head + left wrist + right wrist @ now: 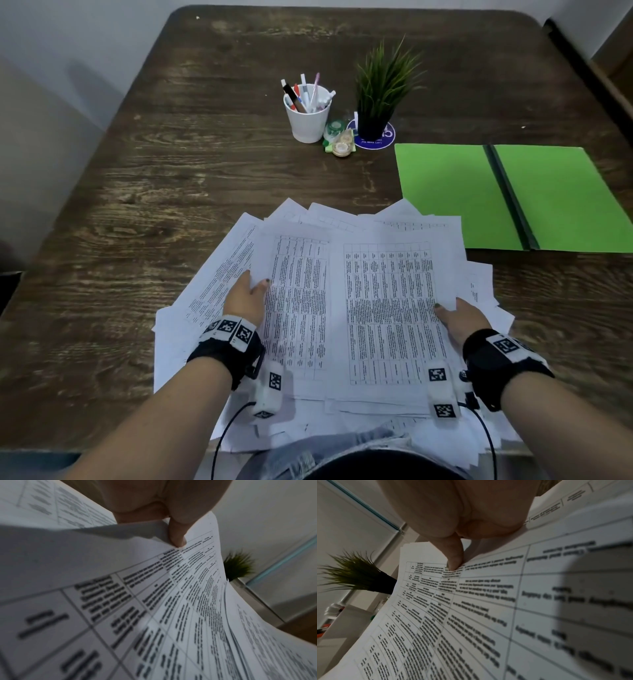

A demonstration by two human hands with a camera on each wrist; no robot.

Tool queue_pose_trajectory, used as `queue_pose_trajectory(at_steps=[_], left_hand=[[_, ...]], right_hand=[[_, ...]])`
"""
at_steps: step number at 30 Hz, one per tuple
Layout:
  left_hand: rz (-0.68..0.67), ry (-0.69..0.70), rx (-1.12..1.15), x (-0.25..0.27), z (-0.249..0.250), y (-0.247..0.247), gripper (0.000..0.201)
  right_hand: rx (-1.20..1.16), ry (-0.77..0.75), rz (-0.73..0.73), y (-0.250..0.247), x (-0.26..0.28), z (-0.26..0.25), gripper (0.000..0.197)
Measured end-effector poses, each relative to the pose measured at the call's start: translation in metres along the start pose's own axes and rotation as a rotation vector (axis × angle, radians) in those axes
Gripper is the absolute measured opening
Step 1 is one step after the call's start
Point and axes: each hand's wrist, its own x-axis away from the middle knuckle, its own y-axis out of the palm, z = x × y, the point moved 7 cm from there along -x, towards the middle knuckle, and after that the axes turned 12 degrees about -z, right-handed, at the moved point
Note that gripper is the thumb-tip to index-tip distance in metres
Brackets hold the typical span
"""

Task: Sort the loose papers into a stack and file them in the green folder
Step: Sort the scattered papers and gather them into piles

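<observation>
A fanned pile of loose printed papers (342,308) covers the near middle of the table and overhangs its front edge. My left hand (248,296) grips the left side of an upper bundle, thumb on top and fingers hidden beneath; the left wrist view shows that thumb pressing the sheets (154,601). My right hand (455,317) grips the right side of another bundle in the same way, its thumb on the printed table (488,601). The green folder (452,195) lies open and flat at the right, a dark spine down its middle.
A white cup of pens (308,116) stands behind the papers. Beside it sit small tape rolls (339,138) and a potted green plant (380,92) on a blue round coaster. The dark wooden table (171,171) meets a pale wall on the left.
</observation>
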Motion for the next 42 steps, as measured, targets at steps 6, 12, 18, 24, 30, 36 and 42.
queue_pose_trajectory(at_steps=[6, 12, 18, 24, 30, 36, 42], left_hand=[[0.052, 0.053, 0.056, 0.004, -0.012, -0.024, 0.041], [-0.024, 0.143, 0.114, 0.016, -0.003, -0.015, 0.038], [-0.087, 0.190, 0.193, 0.032, 0.015, -0.001, 0.041], [-0.078, 0.179, 0.244, 0.046, 0.020, -0.006, 0.040], [-0.117, 0.167, 0.233, 0.054, 0.022, 0.005, 0.044], [-0.104, 0.169, 0.092, 0.049, 0.015, 0.010, 0.037], [-0.153, 0.229, 0.158, 0.041, 0.015, 0.014, 0.033]], right_hand=[[-0.141, -0.056, 0.028, -0.001, 0.004, -0.010, 0.039], [-0.264, -0.148, -0.039, 0.024, 0.002, -0.035, 0.037], [-0.293, -0.181, -0.143, 0.053, 0.010, -0.057, 0.032], [-0.226, -0.155, -0.204, 0.065, 0.027, -0.061, 0.042], [-0.171, -0.122, -0.196, 0.076, 0.034, -0.062, 0.052], [-0.202, -0.148, -0.199, 0.080, 0.039, -0.060, 0.045], [-0.255, -0.172, -0.211, 0.081, 0.031, -0.050, 0.037]])
